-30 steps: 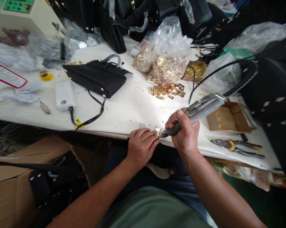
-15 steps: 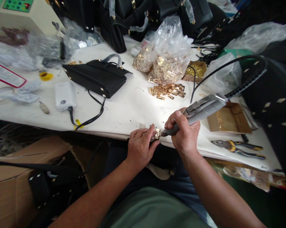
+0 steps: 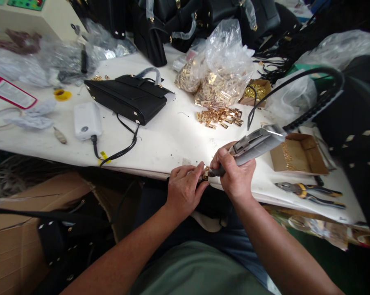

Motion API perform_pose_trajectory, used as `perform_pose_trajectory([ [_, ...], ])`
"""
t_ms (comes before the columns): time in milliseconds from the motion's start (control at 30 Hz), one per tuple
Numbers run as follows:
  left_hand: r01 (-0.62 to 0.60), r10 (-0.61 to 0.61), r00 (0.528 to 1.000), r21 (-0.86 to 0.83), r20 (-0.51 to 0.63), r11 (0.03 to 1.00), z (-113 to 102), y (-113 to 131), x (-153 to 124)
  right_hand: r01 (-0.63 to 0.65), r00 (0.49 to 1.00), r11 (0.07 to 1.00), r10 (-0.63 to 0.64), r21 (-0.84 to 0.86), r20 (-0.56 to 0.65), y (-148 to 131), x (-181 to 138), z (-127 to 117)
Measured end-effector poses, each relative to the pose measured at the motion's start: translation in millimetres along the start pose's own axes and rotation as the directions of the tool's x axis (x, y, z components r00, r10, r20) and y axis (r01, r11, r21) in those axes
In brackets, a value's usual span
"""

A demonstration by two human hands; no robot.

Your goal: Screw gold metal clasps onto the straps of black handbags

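Note:
At the near edge of the white table (image 3: 172, 143), my left hand (image 3: 185, 189) pinches a small gold metal fitting (image 3: 206, 173) between its fingertips. My right hand (image 3: 234, 174) is closed round a grey powered hand tool (image 3: 255, 143), whose tip touches the fitting. A black cable (image 3: 295, 82) arcs up from the tool's rear. A loose pile of gold fittings (image 3: 219, 116) lies on the table beyond my hands, in front of clear plastic bags (image 3: 221, 73) full of the same parts.
A black handbag (image 3: 128, 98) lies flat at centre left beside a white power unit (image 3: 86, 121) with a black cord. Pliers (image 3: 307, 191) and an open cardboard box (image 3: 298, 153) sit at right. More black bags stand at the back. Cardboard cartons are under the table's left.
Both hands stay together at the table edge. The fitting has turned a little in my left fingers and the tool has dropped slightly lower. The view shifted a bit.

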State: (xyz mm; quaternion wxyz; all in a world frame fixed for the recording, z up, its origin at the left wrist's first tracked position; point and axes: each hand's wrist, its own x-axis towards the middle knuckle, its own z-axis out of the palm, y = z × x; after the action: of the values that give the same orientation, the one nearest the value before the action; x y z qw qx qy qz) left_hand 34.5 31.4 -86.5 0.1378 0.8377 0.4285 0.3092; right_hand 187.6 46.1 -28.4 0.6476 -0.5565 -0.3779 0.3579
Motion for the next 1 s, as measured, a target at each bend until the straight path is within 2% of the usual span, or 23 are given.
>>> perform_pose_trajectory([
  [200,0.006,-0.006,1.000,-0.003,-0.009,1.000,-1.1,0.8,1.6,0.013,0.991,0.999,-0.007,-0.047,0.132,-8.8,-1.1,4.7],
  [367,0.004,-0.004,1.000,0.013,-0.022,1.000,-1.2,1.7,0.9,0.034,0.981,0.990,-0.006,-0.140,0.194,-13.7,-1.1,8.7],
  [800,0.006,-0.006,1.000,0.003,0.006,1.000,-2.2,4.6,1.4,0.124,0.949,0.992,-0.113,-0.017,0.293,1.5,-6.5,6.1],
  [1000,0.008,-0.008,1.000,0.004,0.015,1.000,-2.2,5.3,1.4,0.120,0.943,0.992,-0.105,-0.027,0.317,5.4,-5.7,6.2],
])
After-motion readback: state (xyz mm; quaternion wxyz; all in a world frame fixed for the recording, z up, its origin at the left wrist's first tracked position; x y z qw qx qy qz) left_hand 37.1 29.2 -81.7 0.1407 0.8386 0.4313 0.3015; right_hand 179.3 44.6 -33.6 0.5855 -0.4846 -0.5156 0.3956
